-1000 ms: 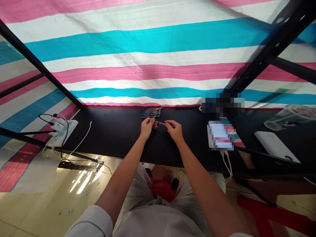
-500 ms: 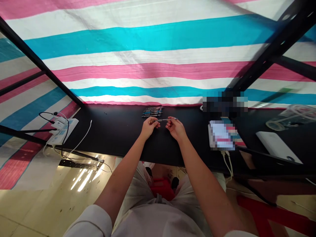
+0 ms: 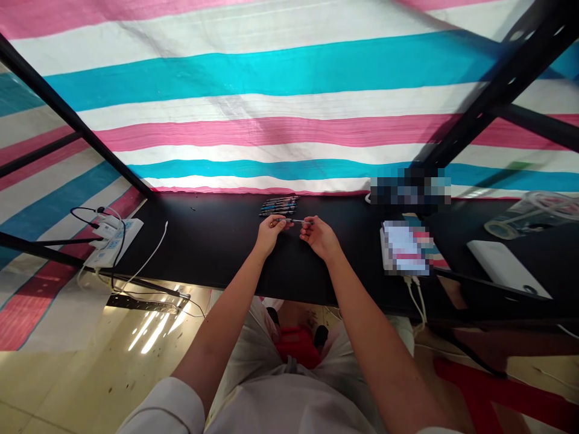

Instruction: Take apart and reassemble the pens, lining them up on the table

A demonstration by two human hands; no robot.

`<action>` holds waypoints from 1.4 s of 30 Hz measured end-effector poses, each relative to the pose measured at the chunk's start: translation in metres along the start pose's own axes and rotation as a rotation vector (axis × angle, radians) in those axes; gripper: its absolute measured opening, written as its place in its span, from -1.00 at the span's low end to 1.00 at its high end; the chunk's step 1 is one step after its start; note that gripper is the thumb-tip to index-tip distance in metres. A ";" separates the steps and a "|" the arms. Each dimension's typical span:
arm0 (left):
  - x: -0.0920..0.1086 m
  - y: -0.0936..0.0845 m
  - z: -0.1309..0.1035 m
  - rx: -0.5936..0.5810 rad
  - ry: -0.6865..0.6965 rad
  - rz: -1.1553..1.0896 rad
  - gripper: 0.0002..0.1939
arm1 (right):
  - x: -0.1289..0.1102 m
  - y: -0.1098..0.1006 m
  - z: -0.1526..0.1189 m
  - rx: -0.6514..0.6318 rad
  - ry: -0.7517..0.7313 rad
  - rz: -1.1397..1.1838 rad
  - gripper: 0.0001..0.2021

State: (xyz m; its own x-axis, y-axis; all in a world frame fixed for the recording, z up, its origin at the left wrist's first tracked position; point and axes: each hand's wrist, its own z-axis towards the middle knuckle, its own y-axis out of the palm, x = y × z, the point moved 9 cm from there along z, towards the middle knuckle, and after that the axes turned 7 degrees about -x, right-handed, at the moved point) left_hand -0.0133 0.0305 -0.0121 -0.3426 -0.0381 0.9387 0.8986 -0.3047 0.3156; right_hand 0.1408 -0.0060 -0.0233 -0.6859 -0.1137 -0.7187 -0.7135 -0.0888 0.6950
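Close together over the black table, both hands work on one slim pen [image 3: 296,220], which lies level between them. The fingers of my left hand [image 3: 268,234] are closed around its thicker, darker left part. My right hand [image 3: 323,238] pinches the thin right end between thumb and fingers. Whether that thin end is a separate piece is too small to tell. Just beyond my left hand, several pens [image 3: 278,206] lie side by side in a row on the table.
A white power strip [image 3: 122,244] with plugs and cables sits at the table's left end. To the right are a blurred-out phone [image 3: 404,247] with cables, a white power bank [image 3: 506,268] and a clear plastic jar [image 3: 502,226]. Black frame posts and striped sheeting enclose the table [image 3: 212,253].
My right hand has shifted slightly left, and its fingers have changed position on the thin end of the pen. My left hand keeps its grip. The row of pens looks the same.
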 end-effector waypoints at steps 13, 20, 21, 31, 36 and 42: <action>-0.002 0.000 -0.004 0.023 -0.067 -0.046 -0.49 | -0.037 0.012 -0.018 0.113 -0.457 -0.976 -0.82; -0.003 -0.005 -0.003 0.064 -0.017 0.086 -0.59 | -0.037 0.020 -0.024 0.168 -0.563 -1.391 -0.66; -0.004 -0.005 -0.003 0.062 -0.014 0.101 -0.60 | -0.036 0.020 -0.024 0.181 -0.569 -1.414 -0.66; -0.004 -0.002 -0.004 0.044 -0.031 0.075 -0.53 | -0.024 0.029 -0.024 0.178 -0.562 -1.630 -0.79; -0.002 -0.001 -0.004 0.051 -0.013 0.153 -0.55 | -0.024 0.035 -0.026 0.134 -0.570 -1.605 -0.86; -0.003 -0.002 -0.004 0.043 0.008 0.214 -0.56 | -0.023 0.042 -0.026 0.066 -0.580 -1.496 -0.86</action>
State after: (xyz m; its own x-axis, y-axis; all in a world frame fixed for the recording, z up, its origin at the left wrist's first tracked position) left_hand -0.0152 0.0273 -0.0164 -0.1449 -0.1055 0.9838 0.9620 -0.2476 0.1151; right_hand 0.1307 -0.0326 0.0230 0.6521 0.4054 -0.6406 -0.7551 0.2724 -0.5963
